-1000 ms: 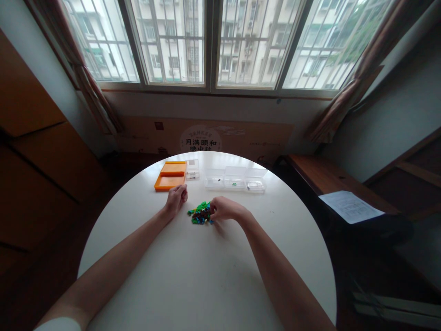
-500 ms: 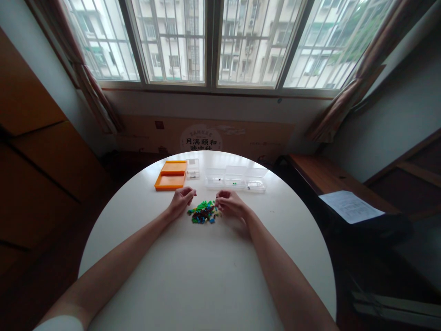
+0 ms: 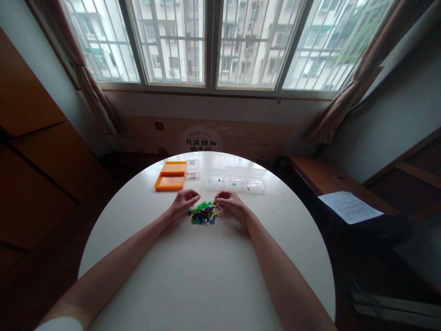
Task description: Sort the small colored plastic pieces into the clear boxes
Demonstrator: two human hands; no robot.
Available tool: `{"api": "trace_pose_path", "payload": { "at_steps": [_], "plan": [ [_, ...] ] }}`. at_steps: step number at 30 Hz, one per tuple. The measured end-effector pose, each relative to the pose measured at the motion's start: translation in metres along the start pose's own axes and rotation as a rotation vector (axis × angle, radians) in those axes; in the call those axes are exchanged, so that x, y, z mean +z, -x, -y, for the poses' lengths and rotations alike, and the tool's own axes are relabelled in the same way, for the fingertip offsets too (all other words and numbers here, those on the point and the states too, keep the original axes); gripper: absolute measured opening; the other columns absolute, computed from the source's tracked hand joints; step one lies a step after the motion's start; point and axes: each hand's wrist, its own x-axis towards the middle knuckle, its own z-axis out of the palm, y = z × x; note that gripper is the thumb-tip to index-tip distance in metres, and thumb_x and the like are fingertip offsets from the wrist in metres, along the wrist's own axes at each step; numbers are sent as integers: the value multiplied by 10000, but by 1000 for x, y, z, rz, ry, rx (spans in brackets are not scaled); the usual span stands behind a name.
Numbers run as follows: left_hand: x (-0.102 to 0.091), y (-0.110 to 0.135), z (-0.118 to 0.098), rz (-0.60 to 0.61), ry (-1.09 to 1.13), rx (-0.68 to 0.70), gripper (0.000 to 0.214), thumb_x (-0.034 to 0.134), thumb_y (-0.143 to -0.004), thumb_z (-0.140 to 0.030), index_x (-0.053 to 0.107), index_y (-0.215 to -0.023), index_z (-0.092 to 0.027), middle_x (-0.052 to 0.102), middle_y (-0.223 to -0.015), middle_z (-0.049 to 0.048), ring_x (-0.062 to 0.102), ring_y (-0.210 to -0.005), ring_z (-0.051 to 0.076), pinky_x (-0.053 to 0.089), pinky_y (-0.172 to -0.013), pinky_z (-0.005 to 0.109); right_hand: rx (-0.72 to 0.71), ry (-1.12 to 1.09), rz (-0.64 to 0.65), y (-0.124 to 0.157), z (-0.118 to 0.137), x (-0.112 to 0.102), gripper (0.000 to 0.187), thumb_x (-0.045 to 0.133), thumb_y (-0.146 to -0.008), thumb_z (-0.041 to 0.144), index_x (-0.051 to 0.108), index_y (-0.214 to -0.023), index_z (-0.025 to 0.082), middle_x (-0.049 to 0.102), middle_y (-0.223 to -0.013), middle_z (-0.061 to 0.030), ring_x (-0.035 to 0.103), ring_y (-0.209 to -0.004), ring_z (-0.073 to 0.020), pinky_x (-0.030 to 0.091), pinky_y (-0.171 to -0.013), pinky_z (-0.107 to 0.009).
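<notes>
Clearly biggest is the barred window, with apartment buildings beyond it. Next comes the round white table, then a long cardboard panel under the sill. Its round mark carries Chinese characters, 月满颐和, over a second line, seemingly 映中秋, partly cut off by the table edge; the arc of Latin letters above and the faint side print are too blurred to read surely. To the right, a wooden bench stands behind a printed sheet of paper, its lines too small to make out.

On the table, a clear box has three compartments with lids raised: a dark bit in the left, green bits in the middle, something tiny in the right. An orange case lies open, with a small clear case just beside it.

The left hand is curled, thumb and fingers close; I cannot tell if it holds anything. The right hand pinches narrowly; whether a piece sits inside is too small to tell. Between them lies the heap of small pieces, green, blue, brown and yellow.
</notes>
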Motion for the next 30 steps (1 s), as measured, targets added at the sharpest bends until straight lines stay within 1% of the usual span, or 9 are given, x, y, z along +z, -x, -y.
{"api": "trace_pose_path", "payload": {
  "at_steps": [4,9,11,15,17,20,22,26,30],
  "plan": [
    [-1,1,-1,12,5,0,172,665,-697,-309,659,-710,-138,542,-595,0,455,-505,80,381,-453,174,-19,-38,-10,-1,-2,-1,296,752,-567,325,618,-733,119,669,-698,-47,586,-547,-103,451,-542,-227],
    [-1,1,-1,15,-63,34,154,650,-717,-291,660,-717,-137,569,-617,13,455,-518,82,355,-462,177,-111,-99,-97,-5,-3,3,274,757,-561,309,610,-715,137,652,-638,-20,542,-495,-89,425,-507,-233],
    [-1,1,-2,25,-132,87,149,632,-735,-283,661,-723,-138,588,-639,21,468,-542,87,359,-488,182,-138,-105,-105,-7,-2,9,274,763,-556,309,619,-717,140,645,-622,-14,528,-489,-89,417,-500,-236],
    [1,4,-6,51,-244,197,137,595,-768,-266,662,-753,-148,594,-660,18,493,-588,98,371,-526,191,-175,-32,-56,-10,-2,23,292,764,-566,337,663,-753,137,636,-618,-7,536,-518,-97,415,-508,-236],
    [2,6,-7,39,-298,289,127,579,-779,-253,658,-780,-153,577,-656,9,491,-596,100,382,-546,200,-194,13,-47,-10,-2,28,286,764,-571,338,678,-757,138,641,-626,-5,544,-536,-98,419,-523,-232],
    [4,12,-9,22,-407,463,125,562,-796,-239,645,-845,-159,554,-681,8,495,-629,103,404,-593,220,-211,38,-53,-9,-2,30,269,760,-581,328,693,-766,145,666,-670,-16,570,-580,-111,433,-556,-235],
    [5,14,-9,20,-475,529,135,556,-807,-246,637,-877,-165,554,-706,13,502,-645,104,415,-608,226,-218,35,-53,-8,-2,29,256,758,-588,318,698,-771,149,677,-691,-22,585,-606,-120,445,-579,-240],
    [5,15,-8,-6,-531,542,148,562,-816,-261,631,-910,-171,550,-703,7,503,-613,91,421,-588,216,-226,37,-39,-8,-3,29,242,753,-594,315,708,-770,154,685,-700,-25,598,-625,-127,456,-607,-248],
    [4,14,-4,20,-511,540,131,574,-812,-248,625,-900,-165,549,-712,8,502,-599,83,422,-563,203,-213,42,-17,-8,-4,30,259,748,-592,337,711,-769,151,691,-708,-34,604,-629,-135,468,-617,-260]
  ]
}}
